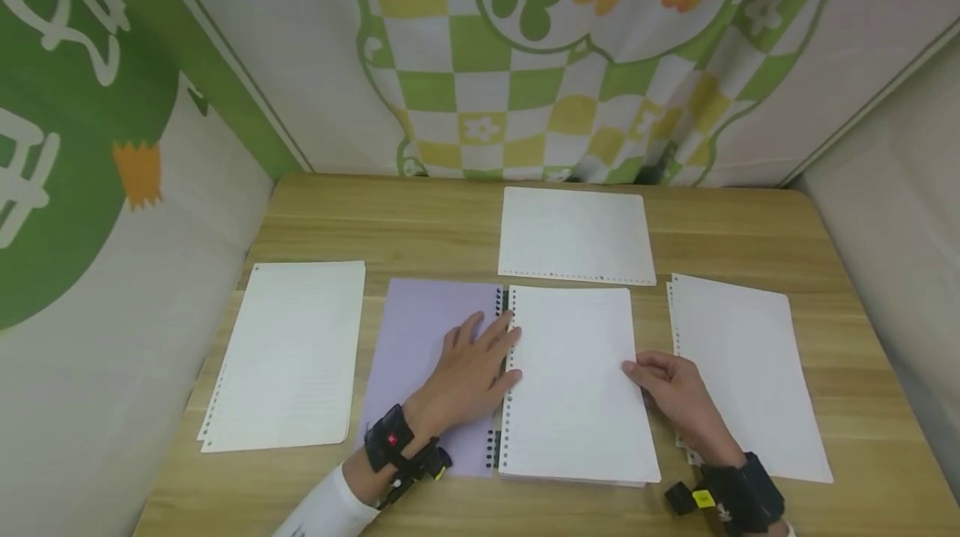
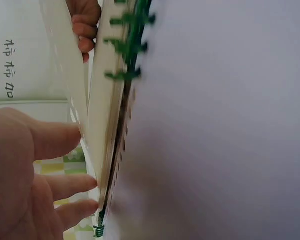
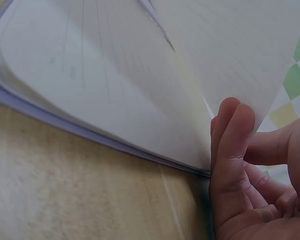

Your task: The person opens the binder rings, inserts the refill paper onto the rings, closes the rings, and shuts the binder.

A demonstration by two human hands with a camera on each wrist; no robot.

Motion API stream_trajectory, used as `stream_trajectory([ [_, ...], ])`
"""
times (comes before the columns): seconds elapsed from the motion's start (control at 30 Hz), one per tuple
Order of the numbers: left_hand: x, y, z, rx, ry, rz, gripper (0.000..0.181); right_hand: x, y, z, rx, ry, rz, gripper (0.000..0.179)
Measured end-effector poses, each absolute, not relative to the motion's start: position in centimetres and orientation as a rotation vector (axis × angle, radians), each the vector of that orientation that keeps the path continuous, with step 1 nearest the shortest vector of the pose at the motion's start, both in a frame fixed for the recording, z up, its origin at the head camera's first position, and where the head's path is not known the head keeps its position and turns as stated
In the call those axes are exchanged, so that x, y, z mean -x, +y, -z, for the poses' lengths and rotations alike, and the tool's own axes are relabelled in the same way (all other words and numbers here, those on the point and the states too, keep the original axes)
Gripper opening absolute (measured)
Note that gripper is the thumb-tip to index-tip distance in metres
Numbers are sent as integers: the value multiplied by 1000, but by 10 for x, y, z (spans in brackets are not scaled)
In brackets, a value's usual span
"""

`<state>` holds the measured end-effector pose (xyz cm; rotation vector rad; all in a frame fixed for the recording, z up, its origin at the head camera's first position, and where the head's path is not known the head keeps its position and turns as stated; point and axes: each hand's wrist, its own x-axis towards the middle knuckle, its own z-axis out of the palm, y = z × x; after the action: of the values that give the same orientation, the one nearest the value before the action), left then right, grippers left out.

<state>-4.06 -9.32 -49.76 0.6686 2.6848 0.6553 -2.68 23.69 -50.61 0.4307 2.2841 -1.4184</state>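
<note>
A ring notebook lies spread on the table, its purple cover (image 1: 411, 320) on the left and a stack of pages on the right. Above that stack is a white loose-leaf sheet (image 1: 573, 387) with punched holes along its left edge. My left hand (image 1: 467, 372) reaches over the cover, its extended fingertips on the punched edge. My right hand (image 1: 675, 395) pinches the sheet's right edge between thumb and fingers. From the left wrist, green binding rings (image 2: 127, 47) stand open beside the pages. The right wrist view shows the sheet (image 3: 240, 55) raised off the pages beneath.
Loose punched sheets (image 1: 288, 353) lie on the left of the wooden table (image 1: 405, 224), and more sheets (image 1: 738, 378) on the right, near my right wrist. Another punched paper (image 1: 576, 233) lies sideways behind the notebook. A patterned curtain (image 1: 480, 87) hangs at the back.
</note>
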Motion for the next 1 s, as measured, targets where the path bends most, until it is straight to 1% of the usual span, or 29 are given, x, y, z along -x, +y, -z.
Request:
stream_trajectory([
  [0.27, 13, -107, 487, -819, 2522, -578, 69, 25, 235, 507, -397, 2294, 1429, 43],
  [0.43, 4, -111, 486, -843, 2483, -580, 71, 25, 235, 506, -377, 2317, 1425, 42],
  [0.67, -2, -110, 493, -845, 2482, -617, 74, 27, 235, 508, -348, 2379, 1371, 39],
  [0.8, -3, -108, 495, -849, 2496, -617, 74, 27, 237, 508, -319, 2411, 1339, 41],
  [1.0, -3, -106, 496, -851, 2521, -603, 72, 27, 240, 508, -283, 2433, 1352, 38],
])
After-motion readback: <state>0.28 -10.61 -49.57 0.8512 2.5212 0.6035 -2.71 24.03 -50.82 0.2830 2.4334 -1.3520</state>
